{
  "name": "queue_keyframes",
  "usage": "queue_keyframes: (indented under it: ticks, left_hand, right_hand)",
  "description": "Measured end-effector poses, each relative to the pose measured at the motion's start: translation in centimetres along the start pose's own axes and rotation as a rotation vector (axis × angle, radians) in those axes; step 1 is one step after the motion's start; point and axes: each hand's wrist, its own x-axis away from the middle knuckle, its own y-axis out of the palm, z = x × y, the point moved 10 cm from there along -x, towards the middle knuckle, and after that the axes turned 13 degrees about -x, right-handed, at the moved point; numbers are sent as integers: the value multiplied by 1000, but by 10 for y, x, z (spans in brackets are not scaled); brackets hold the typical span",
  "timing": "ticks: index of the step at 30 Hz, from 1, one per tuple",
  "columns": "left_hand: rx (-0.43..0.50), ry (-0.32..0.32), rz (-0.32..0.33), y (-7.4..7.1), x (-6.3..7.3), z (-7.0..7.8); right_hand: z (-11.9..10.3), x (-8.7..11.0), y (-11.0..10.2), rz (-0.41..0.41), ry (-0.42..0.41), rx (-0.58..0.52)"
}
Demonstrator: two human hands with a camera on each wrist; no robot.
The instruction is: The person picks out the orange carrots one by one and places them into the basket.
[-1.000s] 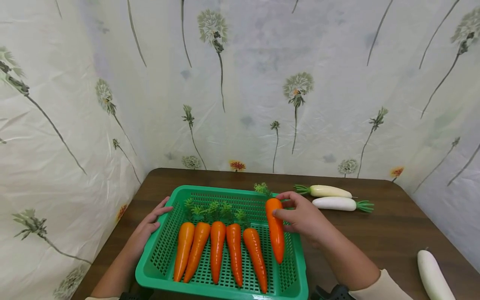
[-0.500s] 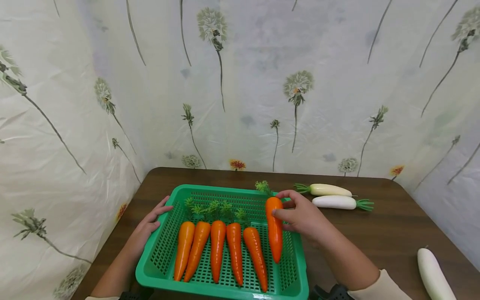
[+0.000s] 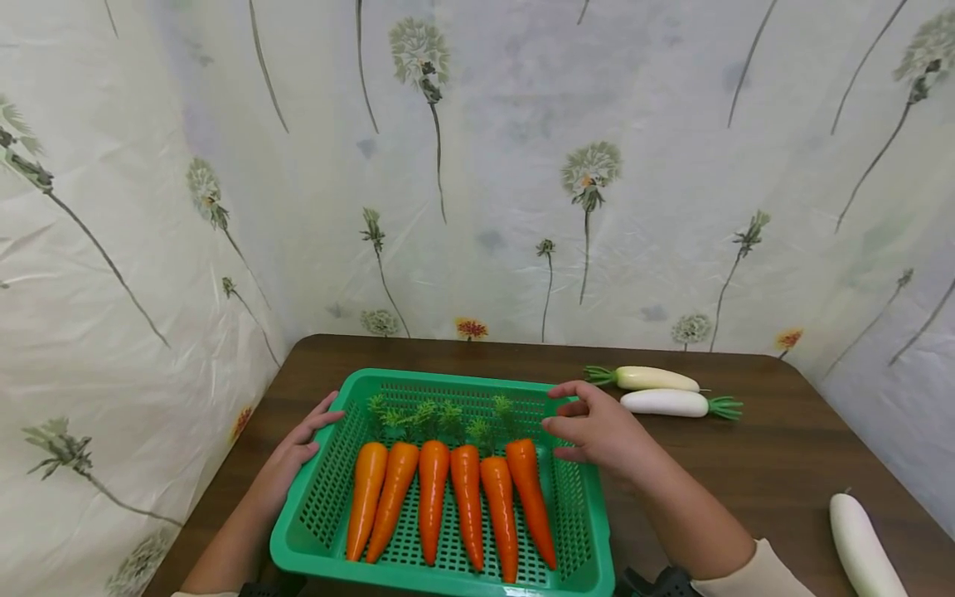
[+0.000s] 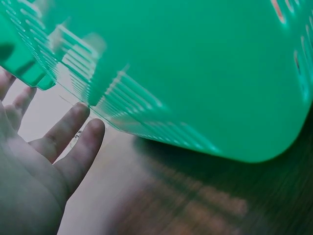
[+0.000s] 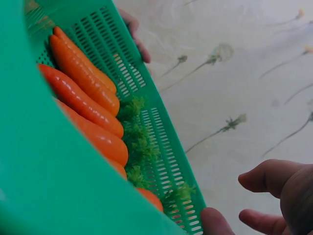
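Several orange carrots with green leafy tops lie side by side in a green plastic basket (image 3: pixel 448 379). The rightmost carrot (image 3: pixel 531 502) leans with its top against its neighbour's side of the row. My left hand (image 3: pixel 298 444) touches the basket's left rim with outstretched fingers; in the left wrist view its fingertips meet the green wall. At the right rim is my right hand (image 3: pixel 597 427), its thumb and fingers spread apart and holding nothing. The right wrist view shows the orange carrots (image 5: pixel 83 73) partly hidden by the near basket wall.
The basket stands on a dark wooden table (image 3: pixel 716 481). Behind its right corner lie a pale white radish (image 3: pixel 656 379) and a whiter radish (image 3: pixel 664 404). Another white radish (image 3: pixel 865 543) is at the front right. A flower-patterned sheet (image 3: pixel 492 207) hangs behind the table.
The right hand has let go of a carrot, which dropped down and now lies in the basket at the right end of the row. Its neighbour shifted slightly. The left hand stayed put.
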Motion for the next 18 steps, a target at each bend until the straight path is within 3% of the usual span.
queue_keyframes:
  ticks: [11,18]
  left_hand:
    - [-9,-2,1,-1,3,-5]
    - [0,-9,12,-4,7,-10]
  right_hand:
    - [8,0,-1,-7,13,-45]
    - [7,6,-6,-11,-46,-16]
